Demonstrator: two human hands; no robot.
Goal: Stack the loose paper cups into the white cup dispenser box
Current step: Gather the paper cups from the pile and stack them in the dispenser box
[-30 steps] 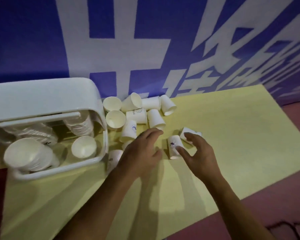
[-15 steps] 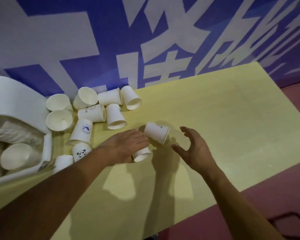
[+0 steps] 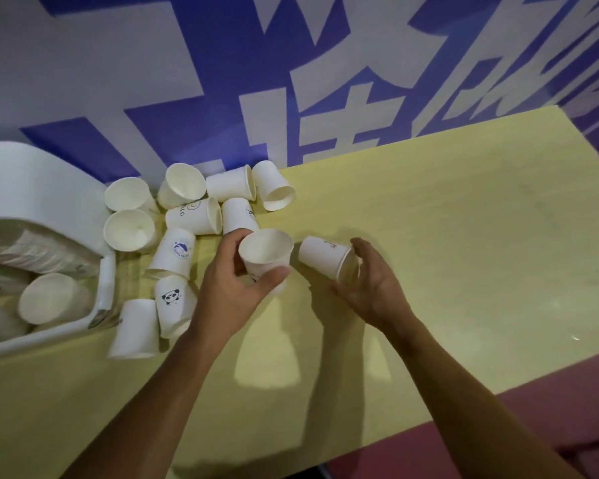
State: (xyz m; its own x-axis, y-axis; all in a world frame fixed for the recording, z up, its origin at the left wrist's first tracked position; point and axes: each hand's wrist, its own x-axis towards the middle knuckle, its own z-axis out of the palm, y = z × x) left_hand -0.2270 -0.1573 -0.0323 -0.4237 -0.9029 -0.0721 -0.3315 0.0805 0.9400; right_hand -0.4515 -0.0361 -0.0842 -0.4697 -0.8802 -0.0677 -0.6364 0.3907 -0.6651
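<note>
The left hand (image 3: 236,285) gripped an upright cup (image 3: 266,254), thumb and fingers curled round its wall, its open mouth facing up. Just to its right, the right hand (image 3: 374,285) clasped the rim end of a sideways cup (image 3: 324,254). That cup's long axis ran nearly level, base pointing left at the upright cup and mouth turned into the palm. The two cups were near but apart. To nest them, I judged, the sideways cup's base needed tipping down into the open mouth. Beyond the left hand the loose cups (image 3: 187,216) lay on the yellow surface (image 3: 446,236). Left of them stood the white dispenser box (image 3: 42,188), nearer the left hand.
</note>
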